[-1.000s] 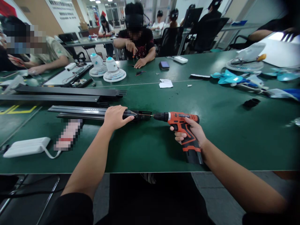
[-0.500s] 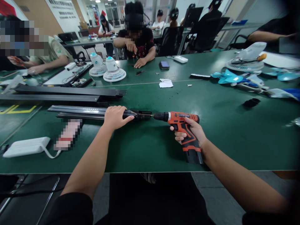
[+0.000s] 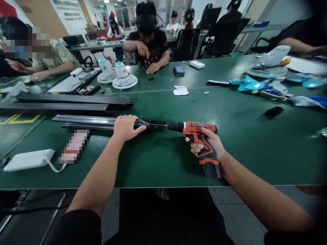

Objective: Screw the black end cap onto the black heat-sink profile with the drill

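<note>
My left hand (image 3: 126,128) is wrapped over a long black housing (image 3: 84,119) lying on the green table (image 3: 158,163), near its right end. That end has a narrower black slotted piece (image 3: 157,125) sticking out. My right hand (image 3: 214,143) grips an orange and black cordless drill (image 3: 195,128) by its handle, with a finger at the trigger. The drill lies level and points left. Its bit (image 3: 166,125) meets the slotted end of the housing; whether a screw sits there is too small to tell.
Black panels (image 3: 63,100) lie behind the housing. Near me on the left are a phone (image 3: 75,146) and a white power bank (image 3: 29,160). White fan parts (image 3: 124,80), paper scraps (image 3: 181,91), blue blades (image 3: 247,83) and a black cap-like piece (image 3: 274,111) lie farther off. A co-worker (image 3: 146,41) sits opposite.
My hands, the drill and the housing look the same as before. At the far left a co-worker's head has shifted slightly, and a person's arm at the far right has moved.
</note>
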Available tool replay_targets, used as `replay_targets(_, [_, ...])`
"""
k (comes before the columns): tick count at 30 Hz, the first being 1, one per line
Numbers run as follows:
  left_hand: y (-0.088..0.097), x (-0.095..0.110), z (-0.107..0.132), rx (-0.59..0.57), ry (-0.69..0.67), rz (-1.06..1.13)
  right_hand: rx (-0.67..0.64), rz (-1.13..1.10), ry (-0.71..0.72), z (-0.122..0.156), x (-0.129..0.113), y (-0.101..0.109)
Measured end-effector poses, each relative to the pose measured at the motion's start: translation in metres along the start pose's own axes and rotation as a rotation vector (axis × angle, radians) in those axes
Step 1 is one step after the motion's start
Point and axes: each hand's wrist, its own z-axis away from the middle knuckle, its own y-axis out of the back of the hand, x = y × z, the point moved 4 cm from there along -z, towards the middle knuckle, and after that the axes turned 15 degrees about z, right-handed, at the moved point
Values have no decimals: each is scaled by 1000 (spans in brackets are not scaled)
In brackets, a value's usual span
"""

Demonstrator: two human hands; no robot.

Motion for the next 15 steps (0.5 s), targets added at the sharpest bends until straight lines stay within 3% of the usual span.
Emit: replay_targets(15, [1, 1, 1, 26, -2, 16, 28, 19, -20, 0, 0, 1])
